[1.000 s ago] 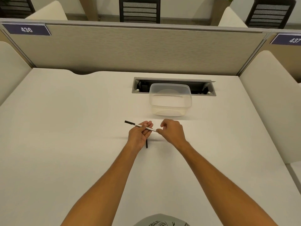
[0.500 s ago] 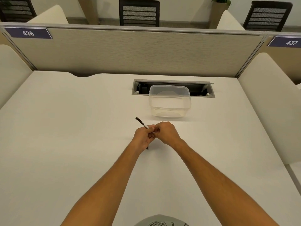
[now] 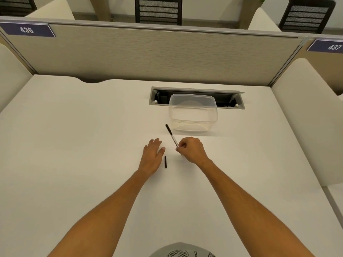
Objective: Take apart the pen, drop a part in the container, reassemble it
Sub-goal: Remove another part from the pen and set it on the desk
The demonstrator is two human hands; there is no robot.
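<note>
Head view, single frame. White worktop [image 3: 74, 145] inside a cubicle with a beige partition [image 3: 157, 56] along the far edge.

Right hand [image 3: 192, 151]: fingers curled, pinching the pen [image 3: 172, 137] near its lower end. The pen body is tilted, its black end pointing up and away toward the near left corner of the container [image 3: 193, 112], its pale barrel running down into the fingers. A short length of the tip shows below the hand, near the worktop; contact cannot be confirmed.

Left hand [image 3: 152, 154]: fingers straight and relaxed, palm down, holding nothing, low over the worktop or resting on it; cannot tell which. The thumb points toward the right hand. The two hands are apart, with a gap between them.

Small black pen part [image 3: 165, 162]: lies flat on the worktop just beside the left hand, on its thumb side, between the two wrists. Neither hand touches it.

Container: clear plastic, rectangular with rounded corners, open at the top, standing beyond the hands. No pen part is visible inside. It stands in front of a recessed cable slot [image 3: 159, 97] in the worktop and partly covers it.

Number plates "436" [image 3: 27, 30] and "437" [image 3: 326, 46] are fixed to the partition tops at left and right. Dark chairs [image 3: 158, 11] stand beyond.
</note>
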